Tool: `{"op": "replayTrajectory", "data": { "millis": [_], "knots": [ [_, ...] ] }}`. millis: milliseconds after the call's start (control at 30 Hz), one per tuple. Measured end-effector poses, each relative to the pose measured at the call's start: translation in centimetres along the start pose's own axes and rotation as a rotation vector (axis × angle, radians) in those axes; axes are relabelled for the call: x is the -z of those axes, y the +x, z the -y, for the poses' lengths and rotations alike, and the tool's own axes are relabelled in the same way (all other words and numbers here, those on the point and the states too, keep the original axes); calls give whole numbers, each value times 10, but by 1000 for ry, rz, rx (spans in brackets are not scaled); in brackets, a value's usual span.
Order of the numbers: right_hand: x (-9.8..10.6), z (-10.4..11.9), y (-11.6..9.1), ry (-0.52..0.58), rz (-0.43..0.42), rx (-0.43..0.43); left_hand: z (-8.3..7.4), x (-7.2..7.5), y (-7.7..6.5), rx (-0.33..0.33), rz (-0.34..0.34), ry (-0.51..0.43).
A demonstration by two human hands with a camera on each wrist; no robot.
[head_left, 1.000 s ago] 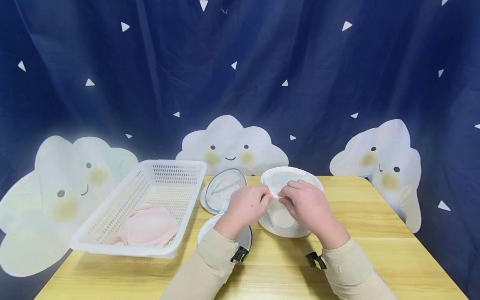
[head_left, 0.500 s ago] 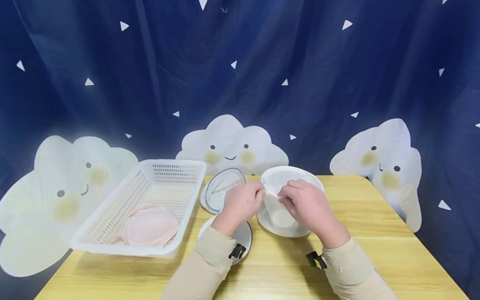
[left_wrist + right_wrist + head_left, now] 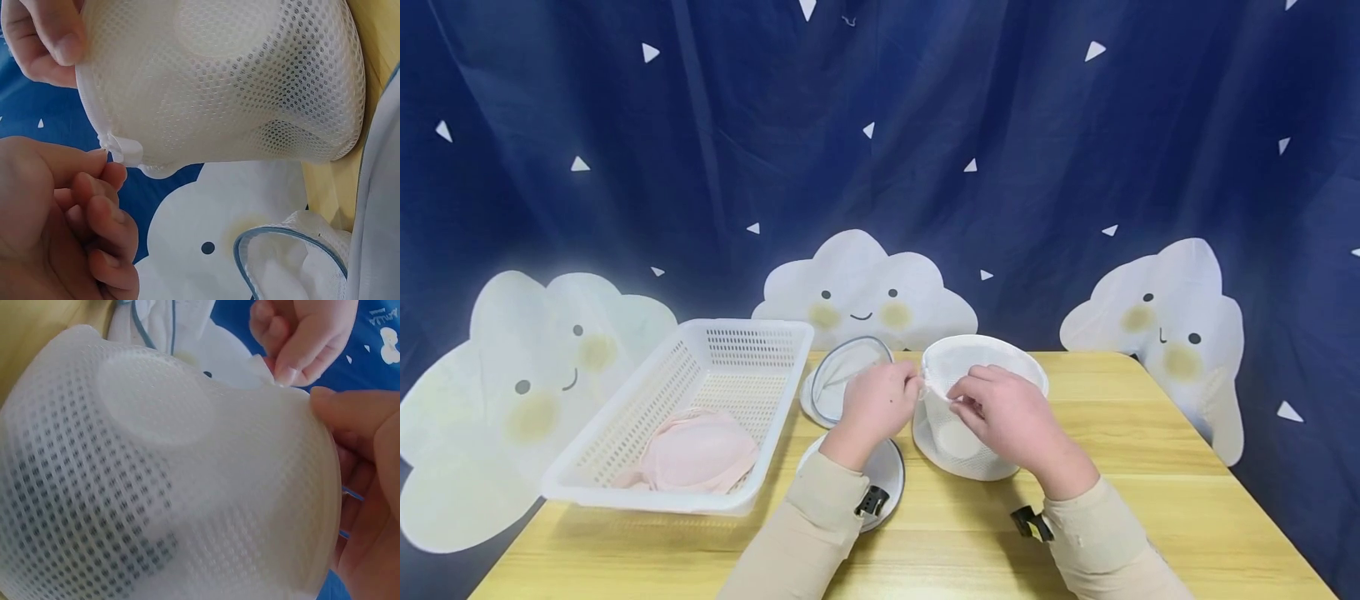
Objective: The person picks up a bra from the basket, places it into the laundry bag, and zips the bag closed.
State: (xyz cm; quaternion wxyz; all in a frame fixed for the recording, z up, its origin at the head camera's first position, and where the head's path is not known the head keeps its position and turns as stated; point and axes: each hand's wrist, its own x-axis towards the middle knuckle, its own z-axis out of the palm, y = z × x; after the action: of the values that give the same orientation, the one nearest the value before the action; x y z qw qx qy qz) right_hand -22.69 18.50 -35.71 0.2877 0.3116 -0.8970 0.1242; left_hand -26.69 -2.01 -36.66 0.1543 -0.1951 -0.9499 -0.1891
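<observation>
A white mesh laundry bag (image 3: 958, 437) stands on the table in the head view, its round top open. At the left of its rim, my left hand (image 3: 880, 404) pinches a small piece at the edge, probably the zipper pull. Beside the fingertips a white fabric tab (image 3: 128, 150) shows in the left wrist view. My right hand (image 3: 1011, 417) grips the near side of the rim between thumb and fingers. In the right wrist view its thumb (image 3: 347, 409) presses on the outside of the mesh, while the other fingers lie inside, partly hidden.
To the left, a white plastic basket (image 3: 786, 408) holds a pale pink padded bra (image 3: 700, 454). A smaller mesh bag with a blue-edged open lid (image 3: 827, 392) stands behind my left hand. Another dark-edged round mesh piece (image 3: 889, 479) lies partly under my left forearm.
My left hand has moved left along the rim, away from the right hand. The near rim between them now shows more widely. My right hand has barely shifted.
</observation>
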Motion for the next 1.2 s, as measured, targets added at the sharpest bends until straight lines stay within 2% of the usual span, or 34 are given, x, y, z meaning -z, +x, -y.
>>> {"op": "replayTrajectory", "data": {
  "millis": [233, 433, 700, 1067, 1200],
  "knots": [
    [3, -2, 1, 34, -4, -35, 3, 3, -1, 32, 0, -48],
    [2, -2, 1, 50, -36, -15, 3, 9, -1, 61, 30, -66],
    [3, 6, 6, 60, -52, 4, 3, 15, -4, 49, 19, -66],
    [2, 14, 6, 78, -52, -5, 1, 21, -19, 48, 49, -70],
    [0, 21, 4, 100, -26, -17, 3, 24, -28, 48, 29, -60]
  ]
}}
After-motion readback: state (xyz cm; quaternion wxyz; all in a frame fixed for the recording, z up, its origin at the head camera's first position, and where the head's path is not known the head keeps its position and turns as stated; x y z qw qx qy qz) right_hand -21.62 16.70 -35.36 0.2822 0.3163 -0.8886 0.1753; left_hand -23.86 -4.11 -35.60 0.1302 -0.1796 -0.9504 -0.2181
